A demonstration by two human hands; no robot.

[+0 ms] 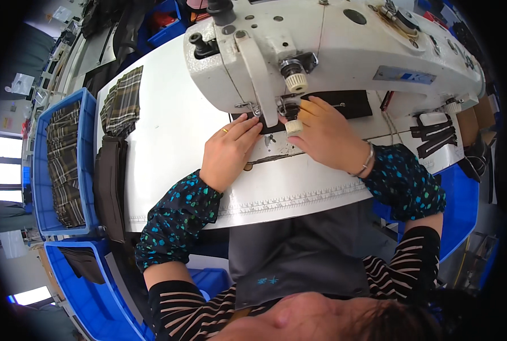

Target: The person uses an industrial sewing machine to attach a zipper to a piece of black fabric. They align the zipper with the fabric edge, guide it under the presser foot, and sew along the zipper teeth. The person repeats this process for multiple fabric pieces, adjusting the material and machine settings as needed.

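A white sewing machine (253, 74) stands over the table, and a strip of black fabric (356, 104) runs beneath its head, with a small metal zipper pull on the right part. My left hand (228, 149) lies flat with fingers stretched onto the fabric's left end, just left of the needle area. On the other side, my right hand (334, 136) rests its extended fingers on the fabric, thumb apart and pointing toward the presser foot. The machine's head and knobs hide the needle and part of the fabric between my hands.
Folded plaid fabric (123, 99) and dark brown pieces (111, 187) lie at the table's left. A blue crate (88, 165) holds more plaid fabric; another blue bin (88, 290) stands below it. Black zippers (435, 136) lie at right. A ruler strip (287, 202) follows the front edge.
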